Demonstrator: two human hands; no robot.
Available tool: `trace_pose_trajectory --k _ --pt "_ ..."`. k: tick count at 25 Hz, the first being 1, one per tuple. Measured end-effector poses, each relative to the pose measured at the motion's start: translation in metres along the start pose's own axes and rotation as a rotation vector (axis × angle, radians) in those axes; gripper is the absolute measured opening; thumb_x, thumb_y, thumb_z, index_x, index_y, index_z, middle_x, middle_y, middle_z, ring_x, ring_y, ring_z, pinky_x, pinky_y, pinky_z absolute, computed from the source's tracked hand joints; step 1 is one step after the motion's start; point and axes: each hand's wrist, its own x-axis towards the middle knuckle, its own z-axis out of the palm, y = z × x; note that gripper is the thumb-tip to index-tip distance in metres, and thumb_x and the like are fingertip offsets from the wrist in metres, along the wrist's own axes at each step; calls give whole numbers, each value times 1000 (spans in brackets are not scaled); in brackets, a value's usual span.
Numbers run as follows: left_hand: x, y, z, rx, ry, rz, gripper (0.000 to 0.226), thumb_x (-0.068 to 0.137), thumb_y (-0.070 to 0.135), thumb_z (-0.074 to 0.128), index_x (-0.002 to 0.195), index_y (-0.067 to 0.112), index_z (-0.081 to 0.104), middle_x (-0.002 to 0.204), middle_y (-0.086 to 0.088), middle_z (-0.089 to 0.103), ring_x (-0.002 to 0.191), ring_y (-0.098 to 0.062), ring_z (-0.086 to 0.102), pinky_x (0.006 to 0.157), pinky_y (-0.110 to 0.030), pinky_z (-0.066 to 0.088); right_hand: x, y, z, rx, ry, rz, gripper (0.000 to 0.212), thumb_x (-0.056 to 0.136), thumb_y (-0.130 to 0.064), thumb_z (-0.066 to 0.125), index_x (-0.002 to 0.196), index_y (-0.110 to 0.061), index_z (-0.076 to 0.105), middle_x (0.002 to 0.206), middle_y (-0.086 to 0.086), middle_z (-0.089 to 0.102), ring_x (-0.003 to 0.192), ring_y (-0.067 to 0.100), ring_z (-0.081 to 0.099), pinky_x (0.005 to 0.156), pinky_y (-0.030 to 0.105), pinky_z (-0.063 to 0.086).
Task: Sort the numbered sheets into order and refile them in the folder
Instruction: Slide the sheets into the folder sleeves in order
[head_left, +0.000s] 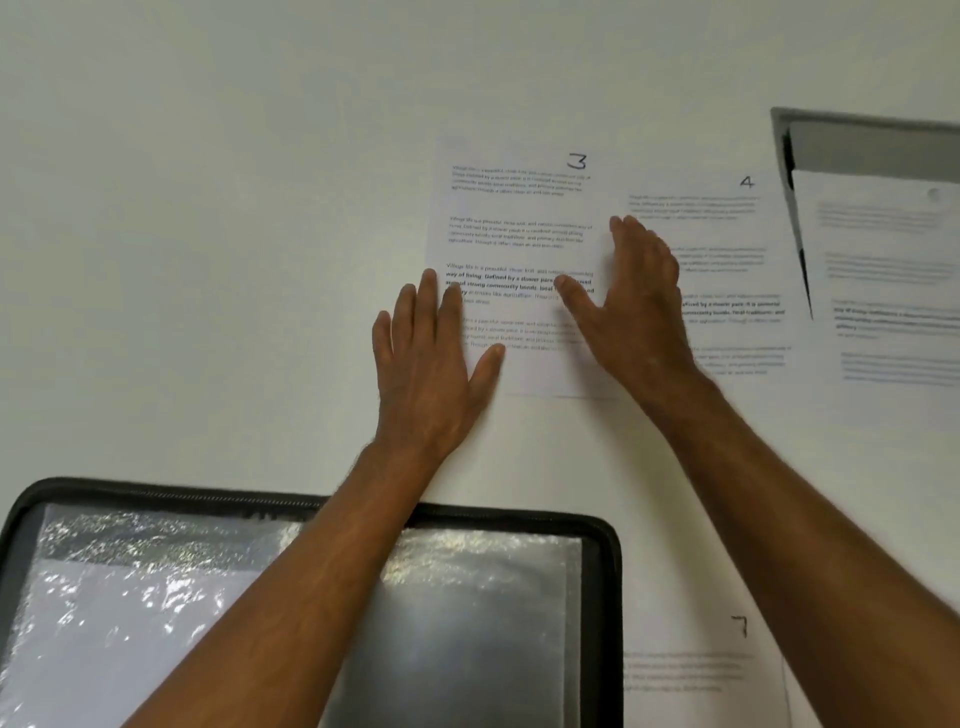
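Note:
A printed sheet numbered 3 (519, 218) lies flat on the white table (208, 234). My left hand (431, 353) rests flat on its lower left edge, fingers straight. My right hand (634, 296) lies flat across its right edge, fingers spread. Right of it lies the sheet numbered 4 (727, 275), partly under my right hand. A sheet numbered 7 (696, 670) lies at the lower right, cut off by my right forearm. The open black zip folder (597, 525) with shiny plastic sleeves sits at the bottom left, under my left forearm.
At the right edge a further printed sheet (883, 291) overlaps a grey tray or laptop-like object (857, 124); its number is blurred. Bare white table stretches across the left and the top.

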Motion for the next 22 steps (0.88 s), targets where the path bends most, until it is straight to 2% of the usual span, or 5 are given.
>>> trace_pose_trajectory --k 3,7,12,17,22 --pt "2 6 7 77 45 -21 79 103 63 29 164 14 19 173 -10 12 160 -30 9 128 -55 9 47 4 -8 -6 -13 -19 88 95 -55 66 160 -10 28 167 9 30 154 29 22 125 47 25" --pt "3 8 10 121 50 -33 79 104 64 28 165 14 18 174 -9 12 160 -28 7 128 -55 9 101 2 -16 -85 -28 -79 98 89 -67 67 160 -11 29 166 8 31 152 30 25 121 47 27" --pt "4 9 13 146 49 -30 80 103 64 28 165 14 19 174 -9 12 160 -27 8 127 -56 11 150 8 -11 -335 -99 -33 107 87 -87 42 160 -9 29 171 13 18 155 36 17 125 53 16" --pt "9 8 14 139 69 -28 79 104 62 30 165 13 17 174 -9 11 161 -26 6 128 -54 10 152 10 -3 -396 -96 -99 103 88 -88 32 158 -12 36 171 14 17 157 36 12 125 57 5" --pt "7 6 18 108 99 -54 78 105 58 31 165 11 16 174 -10 11 161 -26 7 129 -52 8 145 -6 -5 -329 -139 -209 82 90 -84 41 145 -25 56 164 7 33 150 32 25 119 52 15"
